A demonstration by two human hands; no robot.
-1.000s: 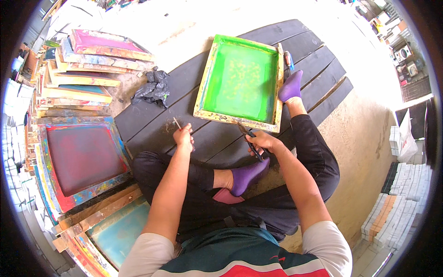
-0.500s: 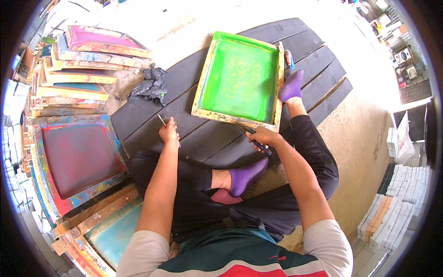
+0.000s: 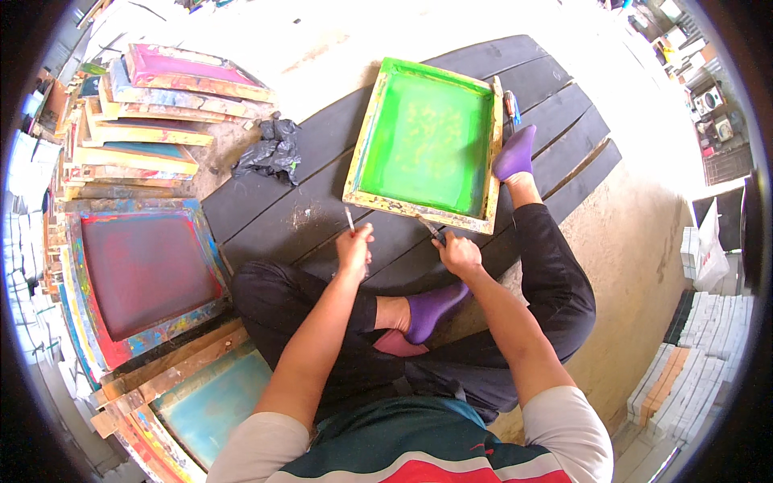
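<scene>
A wooden screen-printing frame (image 3: 403, 210) with bright green mesh lies on the dark slatted boards in front of me. My left hand (image 3: 354, 251) is closed around a thin, pale, rod-like tool (image 3: 349, 216), its tip pointing up beside the frame's near left corner. My right hand (image 3: 461, 255) grips a dark tool that looks like pliers (image 3: 432, 230). Their tip reaches the frame's near rail; whether it touches the wood I cannot tell. My fingers hide most of both tools' handles.
A crumpled black plastic bag (image 3: 270, 153) lies left of the frame. Stacked screens (image 3: 165, 153) and a dark red-meshed screen (image 3: 149, 274) stand farther left. My purple-socked foot (image 3: 515, 153) rests against the frame's right side, near blue-handled tools (image 3: 512, 105). White stacks (image 3: 696, 346) stand far right.
My left hand has moved right with its rod-like tool, closer to the frame. The right hand has turned and shifted slightly, still holding the pliers by the near rail.
</scene>
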